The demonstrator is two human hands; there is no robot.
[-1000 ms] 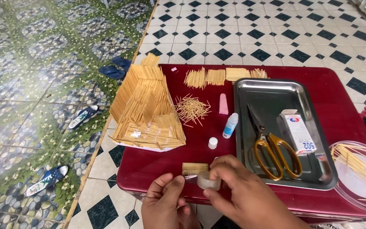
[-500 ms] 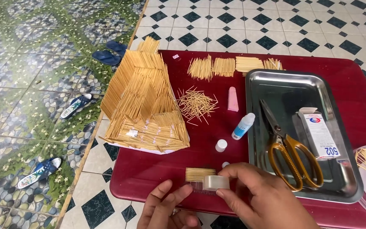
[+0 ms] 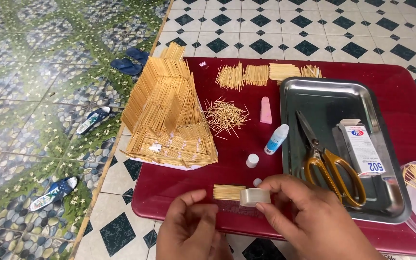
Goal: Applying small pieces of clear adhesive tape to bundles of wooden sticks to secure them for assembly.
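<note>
Clear tape roll (image 3: 255,196) sat pinched in the right hand (image 3: 309,219), its grip clamped on it, right beside a small toothpick bundle (image 3: 228,192) on the red worktop (image 3: 400,103). Left hand (image 3: 191,230) hovered just next to it, fingers loosely apart, holding nothing.

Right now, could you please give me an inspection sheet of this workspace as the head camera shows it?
Surface: dark red table on a checkered tile floor.
Job's things: clear tape roll pinched in the right hand; small stick bundle beside it.
Clutter: stick-built roof model, loose sticks, trimmed stick bundles, pink cap, glue bottle, steel tray holding scissors and a small box.
Grippers: left hand empty, fingers near the tape.
Cables: nothing seen.
Surroundings: sandals on patterned floor at left.
</note>
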